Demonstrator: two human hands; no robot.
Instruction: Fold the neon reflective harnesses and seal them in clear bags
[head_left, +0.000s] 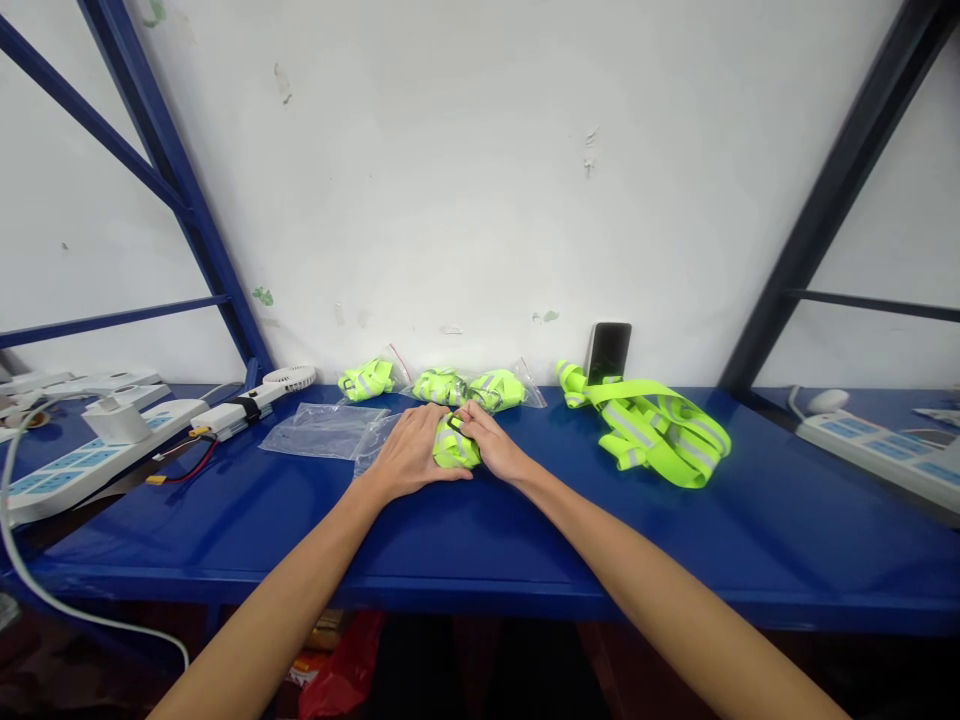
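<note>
Two grips, head view: my left grip lies spread flat against the rolled neon strap bundle at mid surface; my right grip pinches its top. Step, as judged: compacting the roll; the next move calls for steady pressure.

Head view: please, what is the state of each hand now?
Left hand: closed around the folded neon strap.
Right hand: closed, pinching the same strap.

Blue desk, surrounding items.
Phone leans against wall; loose neon straps at right; power strip and small white fan at left.
</note>
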